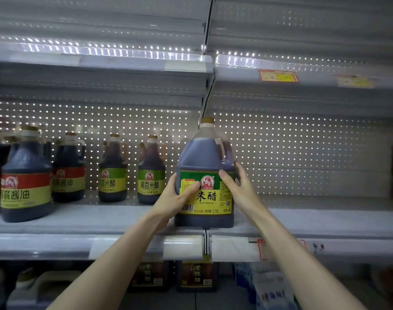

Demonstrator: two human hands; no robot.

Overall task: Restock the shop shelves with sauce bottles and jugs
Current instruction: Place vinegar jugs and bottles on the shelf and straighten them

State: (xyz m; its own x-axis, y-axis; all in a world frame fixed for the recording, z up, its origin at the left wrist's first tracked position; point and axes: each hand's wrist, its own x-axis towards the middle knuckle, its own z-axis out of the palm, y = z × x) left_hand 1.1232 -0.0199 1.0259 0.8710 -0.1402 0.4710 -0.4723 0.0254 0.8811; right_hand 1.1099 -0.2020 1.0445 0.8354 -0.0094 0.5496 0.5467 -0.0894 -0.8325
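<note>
In the centre of the frame the rice vinegar jug (pixel 205 175) stands upright at the front edge of the middle shelf (pixel 79 220), over the seam between two shelf sections. The left hand (pixel 175 198) wraps its left flank, thumb across the label. The right hand (pixel 238 186) clasps the right flank the same way. Dark liquid fills it to the shoulder, so it looks heavy, and the plastic seems smooth, maybe slippery. The moulded handle (pixel 227 148) looks the surer one-handed hold, while two hands low on the body suit sliding it back.
</note>
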